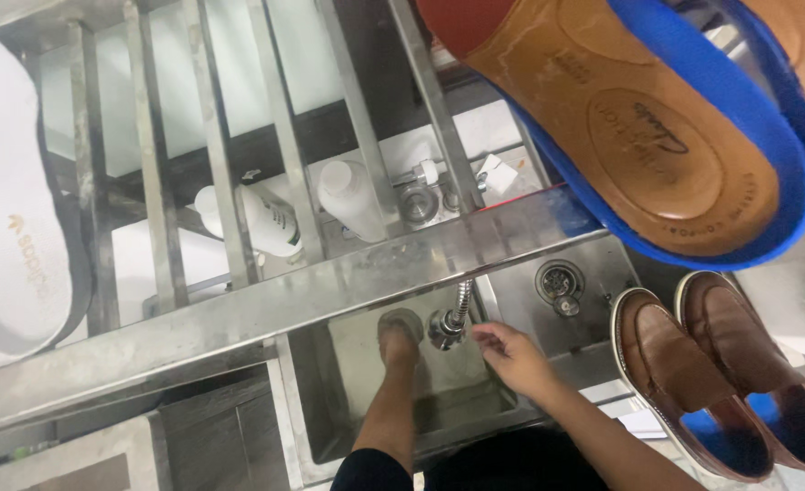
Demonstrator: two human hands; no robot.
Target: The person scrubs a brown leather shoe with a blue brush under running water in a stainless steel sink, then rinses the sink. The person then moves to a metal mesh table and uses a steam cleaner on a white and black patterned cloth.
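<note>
Cool, even light; glare streaks the steel rack (266, 300); near edges blur.

We see a steel rack (266, 309) bearing a white insole (7, 200) at left and a blue-edged tan insole (657, 136) at right; brown shoes (720, 373) rest on the counter (784, 291).

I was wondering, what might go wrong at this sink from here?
The right hand is at the flexible metal spray head above the steel sink basin; sudden water might splash the pair of brown leather loafers with blue lining standing just beside the basin. The blue-edged tan insole resting on the steel rack overhangs its edge and might slip down. The left hand works under the rack bar, partly hidden.
</note>
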